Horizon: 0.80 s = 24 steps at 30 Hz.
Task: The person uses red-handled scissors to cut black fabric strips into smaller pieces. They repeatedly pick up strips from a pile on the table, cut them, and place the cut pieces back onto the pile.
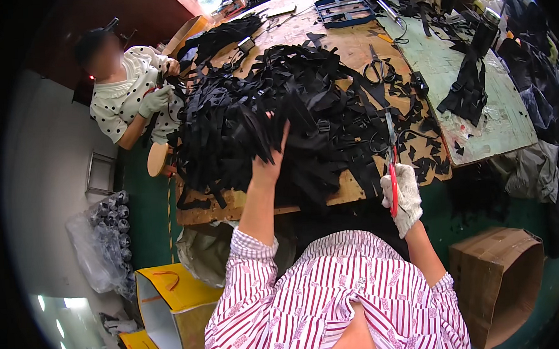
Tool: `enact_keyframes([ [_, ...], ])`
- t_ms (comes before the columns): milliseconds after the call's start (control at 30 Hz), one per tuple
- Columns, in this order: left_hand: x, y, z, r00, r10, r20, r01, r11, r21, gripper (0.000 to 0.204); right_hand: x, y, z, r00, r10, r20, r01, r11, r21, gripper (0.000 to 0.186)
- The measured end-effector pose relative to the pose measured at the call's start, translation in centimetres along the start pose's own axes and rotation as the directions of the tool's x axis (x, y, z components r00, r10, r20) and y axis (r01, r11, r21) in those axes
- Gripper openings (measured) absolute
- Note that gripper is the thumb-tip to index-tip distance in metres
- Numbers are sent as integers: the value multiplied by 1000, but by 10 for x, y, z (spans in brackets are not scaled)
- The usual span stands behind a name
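Note:
A bunch of black fabric strips (257, 130) is gripped in my bare left hand (268, 167), above the near side of the wooden table. Beneath and beyond it spreads a large heap of black strips and webbing (221, 114), some with buckles. My right hand (408, 201), in a white knit glove, holds red-handled scissors (394, 191) at the table's near right edge. Their blades point away from me and look nearly closed. Farther off lies a pair of black-handled scissors (380, 70) among small black scraps.
At the left a person in a dotted top (123, 88) handles black strips, one glove visible. A pale green board (502, 124) bearing black straps (466, 91) adjoins the table. A blue tray (345, 10) sits at the back. Below are a cardboard box (483, 259) and a yellow box (184, 284).

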<state>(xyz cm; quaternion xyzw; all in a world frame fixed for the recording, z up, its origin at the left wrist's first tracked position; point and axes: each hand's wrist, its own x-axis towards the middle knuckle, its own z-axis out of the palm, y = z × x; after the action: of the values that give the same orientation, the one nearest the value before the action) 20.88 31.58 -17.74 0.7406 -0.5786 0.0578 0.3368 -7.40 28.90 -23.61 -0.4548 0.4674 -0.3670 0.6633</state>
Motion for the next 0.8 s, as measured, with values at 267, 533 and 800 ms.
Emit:
enact_keyframes([
  [267, 140, 25, -77, 939, -314, -138, 79, 590, -803, 33, -14, -3, -5, 995, -99, 12, 98, 992, 82, 29],
  [533, 207, 36, -181, 892, -276, -359, -299, 237, -924, 27, -15, 7, -8, 986, -164, -39, 168, 980, 106, 28],
  [800, 212, 49, -193, 954, 205, -217, -247, 131, -960, 23, -18, -5, -18, 990, -122, -73, 136, 963, 232, 32],
])
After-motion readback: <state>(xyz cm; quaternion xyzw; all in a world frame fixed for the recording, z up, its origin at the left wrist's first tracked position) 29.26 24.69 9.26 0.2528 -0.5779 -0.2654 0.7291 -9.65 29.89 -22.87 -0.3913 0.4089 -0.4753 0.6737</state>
